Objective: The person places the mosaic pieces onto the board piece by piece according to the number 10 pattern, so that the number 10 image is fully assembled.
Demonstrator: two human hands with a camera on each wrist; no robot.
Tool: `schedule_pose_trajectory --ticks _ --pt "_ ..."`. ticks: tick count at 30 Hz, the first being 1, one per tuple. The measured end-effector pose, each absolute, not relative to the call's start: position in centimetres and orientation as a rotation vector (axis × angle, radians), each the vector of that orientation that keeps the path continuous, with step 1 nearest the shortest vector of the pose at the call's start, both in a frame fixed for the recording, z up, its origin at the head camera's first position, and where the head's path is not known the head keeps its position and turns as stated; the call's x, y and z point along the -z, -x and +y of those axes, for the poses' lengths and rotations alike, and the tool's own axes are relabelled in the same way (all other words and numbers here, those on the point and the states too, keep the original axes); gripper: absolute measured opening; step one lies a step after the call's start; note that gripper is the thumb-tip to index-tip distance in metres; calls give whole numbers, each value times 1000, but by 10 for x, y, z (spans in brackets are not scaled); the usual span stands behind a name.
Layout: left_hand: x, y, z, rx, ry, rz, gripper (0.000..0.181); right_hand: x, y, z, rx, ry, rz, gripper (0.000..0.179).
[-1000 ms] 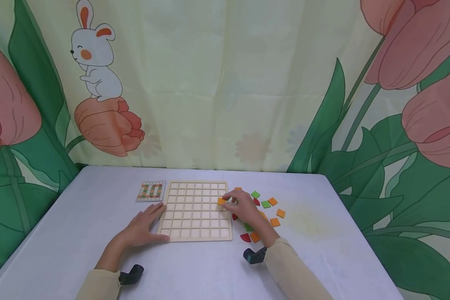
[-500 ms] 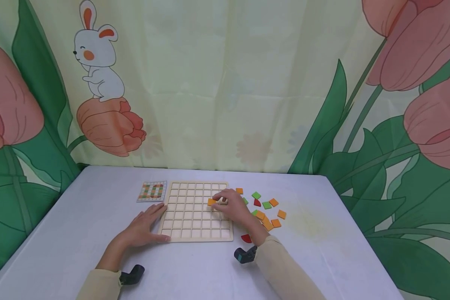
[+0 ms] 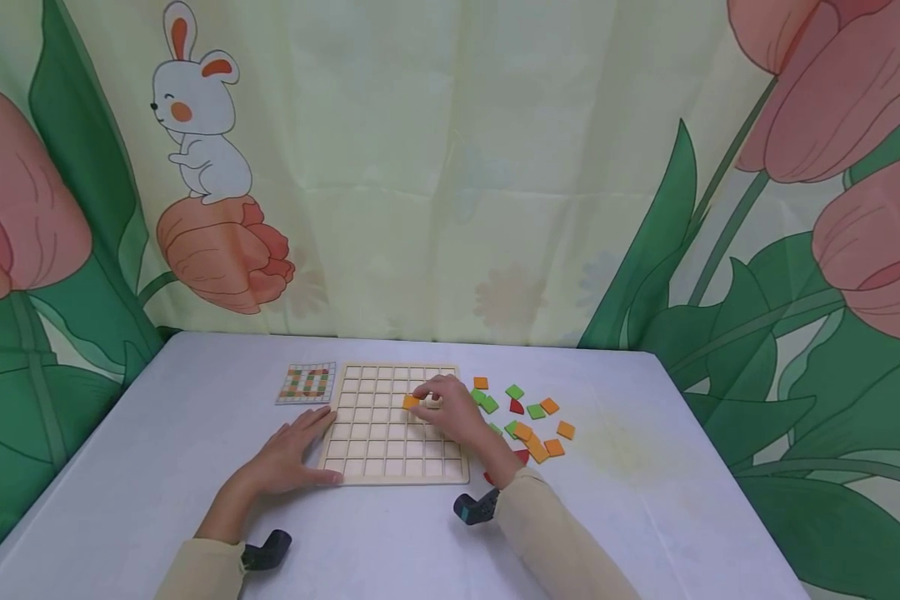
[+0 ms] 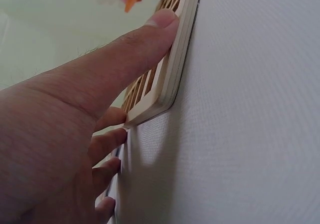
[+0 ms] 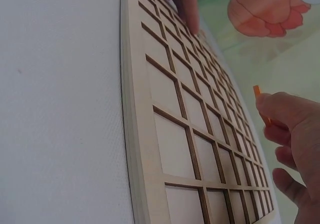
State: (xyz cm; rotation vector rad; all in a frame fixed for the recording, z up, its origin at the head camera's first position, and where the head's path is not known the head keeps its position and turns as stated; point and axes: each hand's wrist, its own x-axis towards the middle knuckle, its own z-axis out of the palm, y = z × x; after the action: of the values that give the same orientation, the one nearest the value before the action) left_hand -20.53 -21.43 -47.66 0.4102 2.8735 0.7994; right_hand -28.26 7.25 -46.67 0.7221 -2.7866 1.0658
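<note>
A wooden grid board [image 3: 375, 446] with square cells lies in the middle of the white table. My right hand [image 3: 453, 414] pinches an orange square tile [image 3: 411, 402] between thumb and fingers, above the board's cells; in the right wrist view the tile [image 5: 257, 89] is seen edge-on, raised off the grid. My left hand [image 3: 288, 457] rests at the board's left side with fingers spread. In the left wrist view its thumb [image 4: 162, 21] lies on the frame near a corner, and the other fingertips touch the side edge.
Right of the board lie loose tiles: several orange squares [image 3: 566, 430], several green ones [image 3: 514, 391] and a few red rounded pieces [image 3: 517, 407]. A small pattern card [image 3: 305, 383] lies left of the board's far corner. A printed curtain [image 3: 450, 208] hangs behind the table.
My right hand has moved left over the board with the orange tile, from its right edge toward the middle columns. My left hand has stayed in place.
</note>
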Motion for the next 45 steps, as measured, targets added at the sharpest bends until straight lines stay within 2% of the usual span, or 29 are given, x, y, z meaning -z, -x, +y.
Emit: schedule_pose_trajectory --ticks 14,45 --pt "476 205 -213 -784 -409 2870 104 472 286 60 -1069 -766 -2771 16" --pt "476 205 -213 -794 -352 2847 103 475 298 18 -1154 -639 -2841 21"
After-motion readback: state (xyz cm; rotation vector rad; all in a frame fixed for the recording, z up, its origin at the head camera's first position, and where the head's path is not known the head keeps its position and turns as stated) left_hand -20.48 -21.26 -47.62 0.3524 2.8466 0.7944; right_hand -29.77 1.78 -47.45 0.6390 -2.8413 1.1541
